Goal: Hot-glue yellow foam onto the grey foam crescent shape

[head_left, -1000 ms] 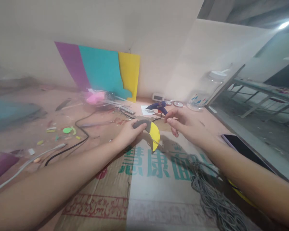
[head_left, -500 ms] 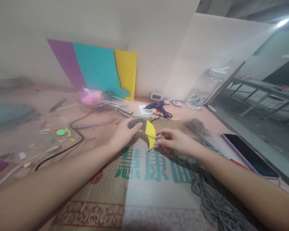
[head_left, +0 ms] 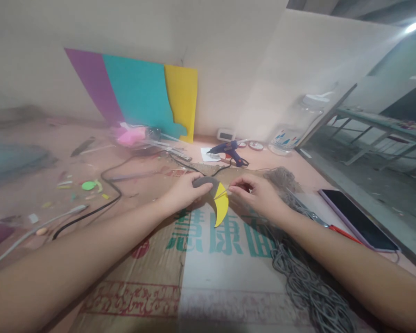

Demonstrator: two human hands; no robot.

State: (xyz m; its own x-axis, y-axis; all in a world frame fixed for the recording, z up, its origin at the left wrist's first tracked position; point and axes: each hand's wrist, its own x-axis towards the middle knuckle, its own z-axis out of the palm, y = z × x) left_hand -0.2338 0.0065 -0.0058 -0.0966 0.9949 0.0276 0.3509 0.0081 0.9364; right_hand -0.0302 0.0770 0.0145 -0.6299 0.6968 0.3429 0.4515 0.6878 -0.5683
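A crescent-shaped piece (head_left: 222, 210), bare yellow at its lower end and covered in grey at its upper part, is held above the cardboard. My left hand (head_left: 190, 188) grips the grey-covered part between thumb and fingers. With thumb and fingertips pinched, my right hand (head_left: 247, 187) holds a grey yarn strand (head_left: 222, 194) that slants across the yellow face. Loose grey yarn (head_left: 308, 282) lies tangled below my right forearm, and a bundled clump of yarn (head_left: 280, 179) sits behind my right wrist.
Printed cardboard (head_left: 152, 263) covers the work surface. Farther back lie a blue glue gun (head_left: 229, 150) and a clear bottle (head_left: 294, 129). On the right are a phone (head_left: 358, 219) and a red-handled tool (head_left: 345, 233). Coloured sheets (head_left: 135, 97) lean on the wall; a black cable (head_left: 90, 219) crosses the left.
The yellow end has turned to point further down. My right hand has lifted slightly, and the strand now slants up across the yellow face. My left hand has shifted slightly right.
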